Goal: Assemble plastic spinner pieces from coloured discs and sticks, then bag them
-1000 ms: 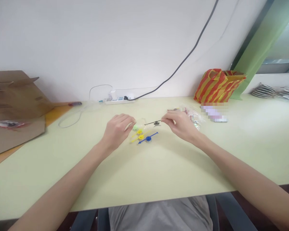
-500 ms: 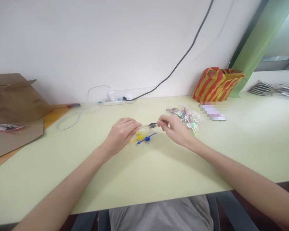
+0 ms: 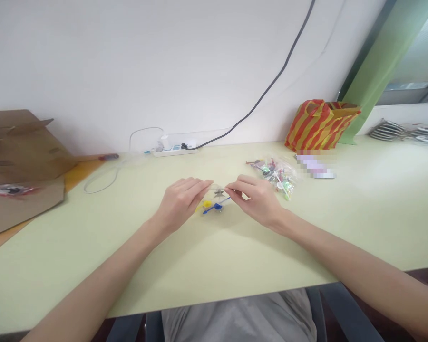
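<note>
My left hand (image 3: 183,202) is closed, fingertips pinched at the left end of a small blurred dark spinner (image 3: 218,193) with a clear plastic part. The spinner's right end is between the thumb and fingers of my right hand (image 3: 255,199), also closed in a pinch. Its ends are hidden by my fingertips. Just below, a blue arrow spinner (image 3: 218,206) with a round hub lies on the table, its tip pointing left. Beside it is a yellow arrow spinner (image 3: 207,204), partly covered by my left hand.
A clear bag of colourful small parts (image 3: 278,175) lies beyond my right hand, near a phone-like slab (image 3: 314,166). Farther back stands a striped red-yellow bag (image 3: 319,126). A power strip (image 3: 174,150) lies by the wall; a cardboard box (image 3: 24,147) is at left.
My right hand has moved left, closer to my left hand, and the dark spinner between them has shifted left and slightly down. The second yellow piece now hardly shows.
</note>
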### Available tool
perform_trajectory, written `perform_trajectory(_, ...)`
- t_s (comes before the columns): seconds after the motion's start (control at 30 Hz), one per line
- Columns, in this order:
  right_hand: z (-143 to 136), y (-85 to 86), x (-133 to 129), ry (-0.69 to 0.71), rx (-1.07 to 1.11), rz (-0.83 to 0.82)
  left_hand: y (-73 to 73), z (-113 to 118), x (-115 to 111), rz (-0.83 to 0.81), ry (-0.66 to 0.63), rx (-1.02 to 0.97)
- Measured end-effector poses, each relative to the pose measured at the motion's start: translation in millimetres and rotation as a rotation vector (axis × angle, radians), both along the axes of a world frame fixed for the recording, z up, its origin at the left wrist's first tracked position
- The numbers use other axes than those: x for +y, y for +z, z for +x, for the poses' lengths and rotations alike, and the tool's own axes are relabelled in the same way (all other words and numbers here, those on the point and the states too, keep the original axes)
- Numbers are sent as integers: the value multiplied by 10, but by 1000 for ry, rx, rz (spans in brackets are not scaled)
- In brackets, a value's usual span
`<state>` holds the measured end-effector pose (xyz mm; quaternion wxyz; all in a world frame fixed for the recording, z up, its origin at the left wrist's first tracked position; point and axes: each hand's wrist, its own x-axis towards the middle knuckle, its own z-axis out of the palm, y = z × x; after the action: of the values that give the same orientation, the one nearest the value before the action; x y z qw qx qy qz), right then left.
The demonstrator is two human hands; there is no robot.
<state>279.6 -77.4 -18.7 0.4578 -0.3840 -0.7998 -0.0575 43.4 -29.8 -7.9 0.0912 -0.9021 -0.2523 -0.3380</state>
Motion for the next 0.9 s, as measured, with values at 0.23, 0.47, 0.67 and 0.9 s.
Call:
perform_trajectory(0.23,-44,-6,-83,6,-40,252,25,69,-96,-31,-51,-76)
perform_trajectory(0.47,-48,12,-145,94,72,237,33,71,-113,-80,-62,-132)
perform_trajectory(0.67,-80,16,-171,19,16,218,74,105,-187,-155,-140,-227)
perform_trajectory(0.9,-80,71,-189,-2,-126,360,141,164,-303,-215,-222,-218)
